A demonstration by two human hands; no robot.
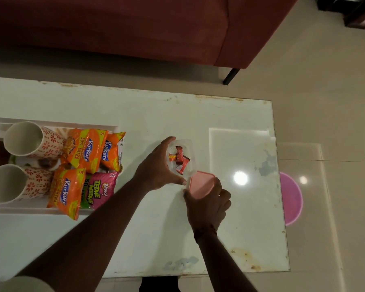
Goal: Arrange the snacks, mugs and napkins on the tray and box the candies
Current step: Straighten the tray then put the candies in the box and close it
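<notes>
Right hand (pixel 207 204) gripping pink lid (pixel 201 183), left hand (pixel 159 165) cupped round box (pixel 182 158) just ahead, candies (pixel 179 159) inside. Snacks (pixel 82 165), mugs (pixel 23 159) on tray (pixel 51 123) far left. Lid left; napkins unseen.

Pink lid (pixel 201 185); red-orange candies (pixel 179 159); orange, pink snack packets (pixel 86 151); white mugs (pixel 33 140), red floral pattern.

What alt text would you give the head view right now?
Left hand steadies a clear box of red candies on a white table while the right hand brings a pink lid to its near edge. At left, a tray holds two mugs and snack packets.
</notes>
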